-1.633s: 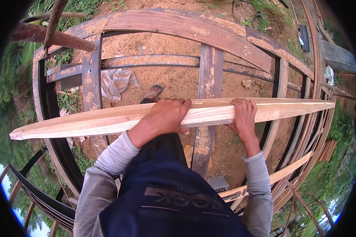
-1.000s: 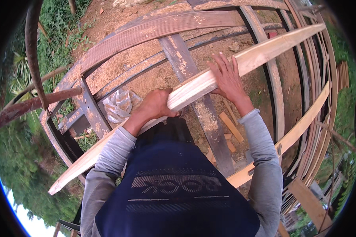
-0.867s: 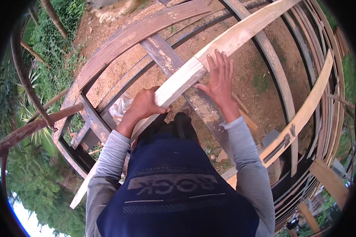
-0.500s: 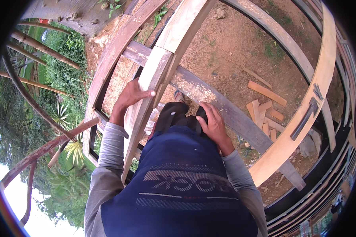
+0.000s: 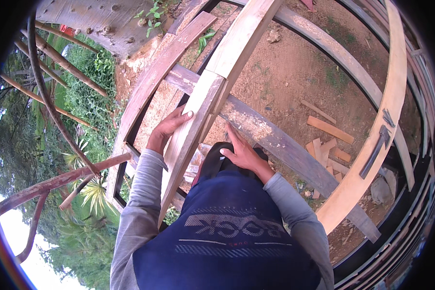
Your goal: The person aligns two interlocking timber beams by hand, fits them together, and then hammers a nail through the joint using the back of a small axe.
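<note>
A pale, planed wooden beam (image 5: 198,104) slants across in front of me, with a second length (image 5: 241,38) meeting it end to end at a visible joint. My left hand (image 5: 170,126) grips the near length by its left edge; the thumb lies over the top face and the other fingers are partly hidden. My right hand (image 5: 244,152) hovers open over my lap, just right of the beam, its fingers stretched forward and holding nothing. Beneath the beam runs a grey crosspiece plank (image 5: 280,142) scattered with wood shavings.
On the right, a pale curved plank (image 5: 372,145) carries a hammer (image 5: 374,152) and several nails (image 5: 388,117). Offcuts (image 5: 328,150) lie on the dirt below. A brown plank (image 5: 154,79) runs along the left, near wooden poles (image 5: 67,181) and a tree trunk (image 5: 101,24).
My right hand has moved left from my right thigh toward the beam, fingers straightening. The left hand still holds the beam, its grip slightly shifted. The whole view has shifted a little.
</note>
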Motion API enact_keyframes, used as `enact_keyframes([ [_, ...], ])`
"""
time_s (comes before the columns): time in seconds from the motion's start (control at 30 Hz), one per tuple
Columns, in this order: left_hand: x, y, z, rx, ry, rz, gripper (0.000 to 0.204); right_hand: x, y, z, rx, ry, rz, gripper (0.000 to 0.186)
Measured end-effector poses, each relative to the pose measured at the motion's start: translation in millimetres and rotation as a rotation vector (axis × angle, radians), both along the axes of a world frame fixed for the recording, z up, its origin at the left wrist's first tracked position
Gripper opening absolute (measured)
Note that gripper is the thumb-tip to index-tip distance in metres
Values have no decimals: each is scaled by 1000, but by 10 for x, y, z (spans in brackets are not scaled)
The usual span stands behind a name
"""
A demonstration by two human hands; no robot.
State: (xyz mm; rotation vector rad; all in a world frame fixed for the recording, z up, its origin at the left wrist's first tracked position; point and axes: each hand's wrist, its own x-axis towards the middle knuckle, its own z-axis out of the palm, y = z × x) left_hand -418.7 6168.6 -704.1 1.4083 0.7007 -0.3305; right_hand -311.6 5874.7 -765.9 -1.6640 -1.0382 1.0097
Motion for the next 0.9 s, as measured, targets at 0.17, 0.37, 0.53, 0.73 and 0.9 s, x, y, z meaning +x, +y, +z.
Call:
enact_keyframes([
  [0.17,-278,239,-274,-59,-112,5,81,-365,509,-221,14,89,-52,105],
  [0.37,-580,479,-413,-207,-300,-32,83,-983,1206,-68,86,570,-37,116],
  [0.53,-883,708,-800,-422,-498,54,82,-1402,1438,14,6,685,-153,110],
  [0.73,-1208,773,-795,-121,-455,-7,85,-1807,1548,-75,-56,889,-208,98],
  [0.9,-1342,783,-977,-1,-513,-68,90,-1923,1591,-103,-127,831,-201,96],
])
